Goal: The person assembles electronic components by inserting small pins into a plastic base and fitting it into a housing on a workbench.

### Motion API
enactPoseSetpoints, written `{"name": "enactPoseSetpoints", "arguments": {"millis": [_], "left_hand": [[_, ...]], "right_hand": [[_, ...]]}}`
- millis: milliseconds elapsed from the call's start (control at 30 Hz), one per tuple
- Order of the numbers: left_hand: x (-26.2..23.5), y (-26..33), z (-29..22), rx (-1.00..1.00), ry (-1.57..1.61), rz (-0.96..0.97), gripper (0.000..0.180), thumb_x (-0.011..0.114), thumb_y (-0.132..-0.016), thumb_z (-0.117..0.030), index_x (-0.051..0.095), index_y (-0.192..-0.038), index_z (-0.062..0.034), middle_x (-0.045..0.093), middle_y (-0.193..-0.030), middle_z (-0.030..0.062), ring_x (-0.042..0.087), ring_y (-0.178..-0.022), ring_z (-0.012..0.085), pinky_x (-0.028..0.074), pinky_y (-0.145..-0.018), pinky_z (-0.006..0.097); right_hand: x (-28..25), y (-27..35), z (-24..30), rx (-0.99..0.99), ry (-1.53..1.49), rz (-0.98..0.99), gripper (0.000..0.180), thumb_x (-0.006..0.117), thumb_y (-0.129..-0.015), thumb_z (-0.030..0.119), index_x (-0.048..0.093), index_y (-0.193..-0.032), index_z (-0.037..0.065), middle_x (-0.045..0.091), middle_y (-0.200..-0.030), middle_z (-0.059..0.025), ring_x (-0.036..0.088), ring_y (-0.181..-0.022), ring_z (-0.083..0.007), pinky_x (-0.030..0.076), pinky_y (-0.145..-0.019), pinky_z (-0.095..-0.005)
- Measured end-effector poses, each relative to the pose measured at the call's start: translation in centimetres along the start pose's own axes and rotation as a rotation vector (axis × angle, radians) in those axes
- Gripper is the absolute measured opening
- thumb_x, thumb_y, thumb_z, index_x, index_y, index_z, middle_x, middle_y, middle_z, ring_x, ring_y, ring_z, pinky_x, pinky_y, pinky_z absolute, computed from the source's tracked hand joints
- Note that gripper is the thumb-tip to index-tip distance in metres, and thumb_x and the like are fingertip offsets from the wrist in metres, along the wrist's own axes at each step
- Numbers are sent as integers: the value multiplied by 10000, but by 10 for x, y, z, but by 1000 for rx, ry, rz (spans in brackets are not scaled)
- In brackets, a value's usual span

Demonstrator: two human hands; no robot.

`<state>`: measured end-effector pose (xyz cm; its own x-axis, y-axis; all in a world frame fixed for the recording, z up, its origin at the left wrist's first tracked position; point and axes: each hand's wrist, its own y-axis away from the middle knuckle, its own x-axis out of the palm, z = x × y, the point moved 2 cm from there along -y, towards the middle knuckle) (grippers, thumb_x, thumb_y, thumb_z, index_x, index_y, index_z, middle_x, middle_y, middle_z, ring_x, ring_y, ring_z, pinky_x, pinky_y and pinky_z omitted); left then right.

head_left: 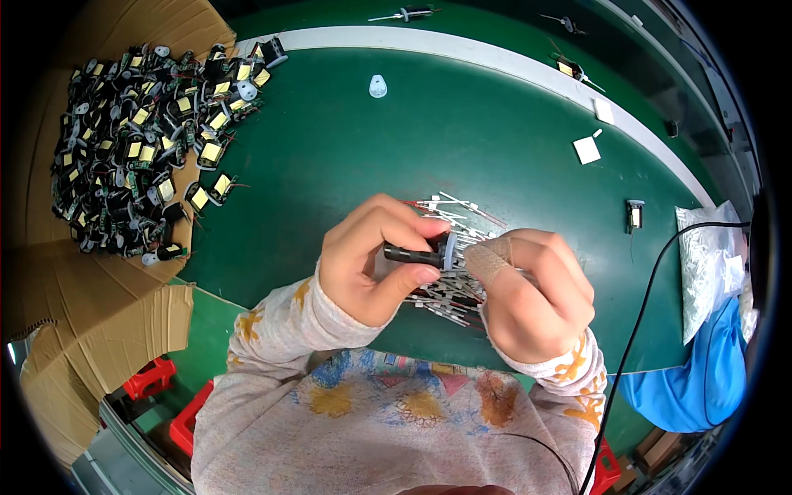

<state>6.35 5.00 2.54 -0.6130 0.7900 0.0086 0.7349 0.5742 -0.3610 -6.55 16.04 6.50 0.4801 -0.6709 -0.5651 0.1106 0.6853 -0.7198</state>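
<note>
My left-hand fingers [388, 221] are curled and pinched tight on a short black cylindrical part [415, 253], thumb beneath and fingertips above, which I judge keeps it level and steady at chest height over the green mat [346, 148]. The right hand [535, 293], a tan bandage wrapped on one finger, closes against the part's far end, where a pale disc-like collar [450, 250] sits between the two sets of fingertips; that grip looks suited to pressing or turning the collar. Just under and behind the fingers lies a loose bundle of thin red-and-white leaded wires [452, 216], close enough to pick from without reaching. Well off to the left of the fingers, a cardboard tray [49, 272] holds a heap of small black components with yellow tape [140, 140]. I cannot see the right fingertips' exact contact, nor whether a wire is pinched there; the knuckles hide it. The part's far end is covered too.
</note>
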Motion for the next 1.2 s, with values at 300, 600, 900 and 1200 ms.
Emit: {"name": "enactPoseSetpoints", "arguments": {"millis": [300, 600, 900, 1200], "left_hand": [[8, 7, -1, -31, 32, -129, 177, 698, -748, -65, 557, -824, 10, 584, -892, 138, 583, -827, 188, 457, -760, 289], [6, 1, -7, -42, 121, -26, 185, 668, -785, -82, 529, -866, 8, 567, -909, 128, 573, -877, 179, 439, -803, 290], [14, -23, -6, -245, 383, -4, 151, 627, -816, -44, 515, -898, 17, 572, -983, 140, 535, -894, 123, 435, -822, 264], [-2, -152, 89, -122, -147, 78, 122, 714, -724, -105, 650, -806, -41, 592, -1087, 102, 548, -983, 203, 390, -917, 353]], "right_hand": [[12, 7, -8, 183, -244, -45, 326, 591, -500, -89, 650, -811, -12, 569, -738, -91, 582, -644, -229, 495, -574, -305], [5, 5, 5, 142, -189, -147, 284, 613, -563, -99, 662, -826, -4, 604, -741, -111, 597, -646, -242, 502, -590, -304], [4, 8, -18, 807, -1026, -202, 113, 599, -829, -12, 626, -924, -66, 653, -888, -123, 630, -802, -159, 517, -732, -259], [-22, 41, -80, 857, -409, -303, 351, 578, -842, 69, 512, -1174, -24, 604, -1052, -140, 573, -987, -188, 477, -819, -296]]}}
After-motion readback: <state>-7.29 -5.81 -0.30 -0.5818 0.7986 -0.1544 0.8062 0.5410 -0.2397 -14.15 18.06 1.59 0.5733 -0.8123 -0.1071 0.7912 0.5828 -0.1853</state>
